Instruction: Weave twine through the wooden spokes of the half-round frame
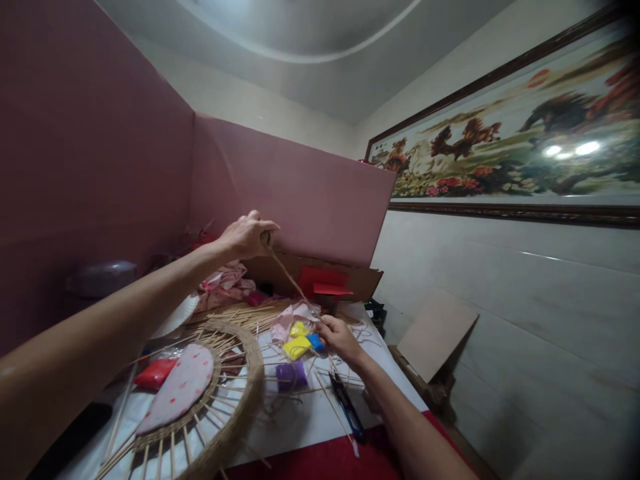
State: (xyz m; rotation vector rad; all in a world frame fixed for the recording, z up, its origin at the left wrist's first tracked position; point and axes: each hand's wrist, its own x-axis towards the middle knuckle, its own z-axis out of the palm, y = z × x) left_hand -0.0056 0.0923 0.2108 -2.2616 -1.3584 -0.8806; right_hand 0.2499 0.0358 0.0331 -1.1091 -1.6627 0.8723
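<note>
Head view: brown twine [289, 275], thin and taut, slants above the table [295, 427] from a small coil [267, 237] gripped in my left hand [247, 235] down to my right hand [340, 340], its fingers pinching the strand. Packets [297, 347] crowd beside that hand, between it and the woven ring [256, 373]; sticks [263, 311] heap behind the ring, and a cutter [346, 405] lies nearer me.

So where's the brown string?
In the head view, the brown string slants down near the middle, from the raised left hand to the right hand beside the blue packet.

The twine [289, 272] looks like rough, matt fibre.
</note>
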